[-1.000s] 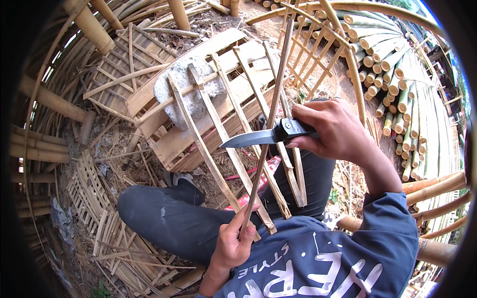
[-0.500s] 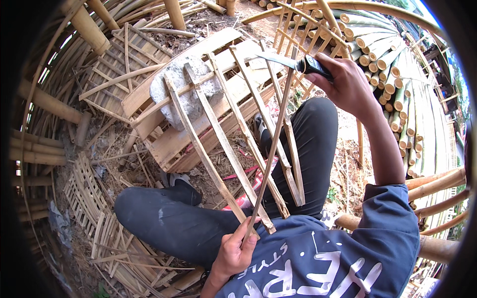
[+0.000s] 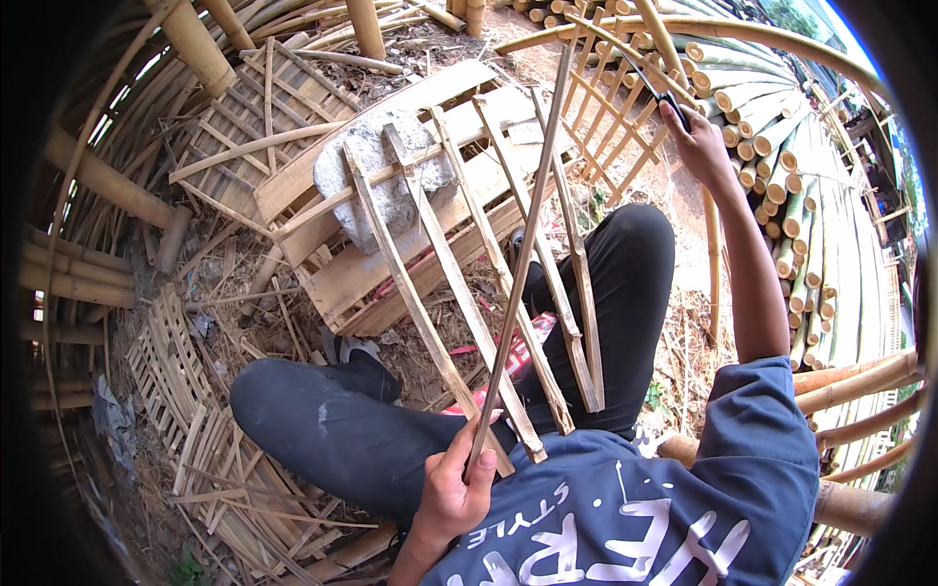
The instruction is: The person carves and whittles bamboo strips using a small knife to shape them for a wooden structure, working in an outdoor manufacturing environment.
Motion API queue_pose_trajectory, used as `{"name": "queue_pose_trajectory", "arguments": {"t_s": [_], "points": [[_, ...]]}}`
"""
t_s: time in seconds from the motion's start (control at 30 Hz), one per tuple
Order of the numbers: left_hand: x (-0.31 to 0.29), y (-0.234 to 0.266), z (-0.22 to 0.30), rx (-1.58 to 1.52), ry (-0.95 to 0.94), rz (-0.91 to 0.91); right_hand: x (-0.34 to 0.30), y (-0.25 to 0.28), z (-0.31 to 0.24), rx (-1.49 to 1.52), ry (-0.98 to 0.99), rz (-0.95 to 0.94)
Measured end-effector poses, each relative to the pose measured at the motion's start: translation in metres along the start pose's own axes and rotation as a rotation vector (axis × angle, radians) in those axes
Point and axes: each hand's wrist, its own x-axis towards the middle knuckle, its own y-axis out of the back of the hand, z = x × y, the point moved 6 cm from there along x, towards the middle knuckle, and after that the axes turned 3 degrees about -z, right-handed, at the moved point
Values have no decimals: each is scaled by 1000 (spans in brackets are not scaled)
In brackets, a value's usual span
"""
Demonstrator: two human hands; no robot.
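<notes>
My left hand (image 3: 455, 493), low in the middle, is closed round the lower end of a thin bamboo strip (image 3: 536, 195). The strip slants up and away over a rack of bamboo slats (image 3: 403, 278). Several slats spread from one crosspiece (image 3: 302, 221), their near ends by my lap. My right hand (image 3: 702, 146), raised at the upper right with the arm stretched out, grips a knife (image 3: 676, 111) by its dark handle. The blade points up and left, apart from the strip. Beneath the rack's far part sits a grey stone block (image 3: 339, 179) on a low wooden bench (image 3: 337, 276).
Cut bamboo poles (image 3: 752, 122) are stacked at the right. A bamboo lattice (image 3: 618, 122) stands beyond the bench, near the knife. Another slatted panel (image 3: 220, 137) lies at the far left. Bamboo scraps (image 3: 210, 459) litter the ground left of my bent leg (image 3: 313, 420).
My right hand with the knife has moved right and away from the strip. The strip's far end has swung up and away, while my left hand keeps hold of it.
</notes>
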Motion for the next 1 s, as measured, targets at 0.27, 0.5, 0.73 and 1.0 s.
{"name": "queue_pose_trajectory", "arguments": {"t_s": [0.27,0.5,0.73,1.0], "points": [[11,-8,-14,-102,23,20,-60,-18,-62,494,3,-336],[44,-19,0,-705,-26,-10,-146,-40,-157,1583,-29,-1003],[77,7,23,-798,-242,92,-211,-42,-195,1235,37,-982],[87,24,39,-721,-392,188,-251,-37,-226,1128,223,-1133]]}}
